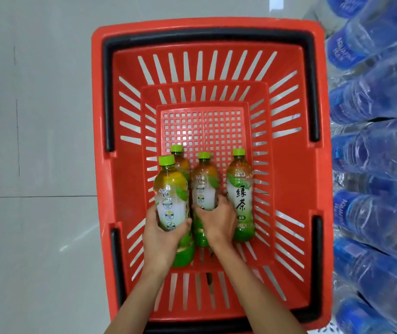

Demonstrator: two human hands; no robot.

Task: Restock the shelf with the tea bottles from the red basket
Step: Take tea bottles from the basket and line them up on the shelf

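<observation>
A red basket (289, 165) with black handles stands on the floor below me. Several green-capped tea bottles lie in its near half. My left hand (162, 235) is wrapped around the leftmost tea bottle (171, 189), which is lifted slightly above another bottle (180, 157) half hidden behind it. My right hand (218, 220) grips the middle tea bottle (204, 182) around its lower body. A fourth bottle (240, 196) with a green label lies untouched just right of my right hand.
Shrink-wrapped packs of blue-labelled water bottles (375, 141) are stacked along the right edge, close to the basket's right rim. Pale grey floor tiles (36, 141) spread to the left and beyond the basket. The shelf is out of view.
</observation>
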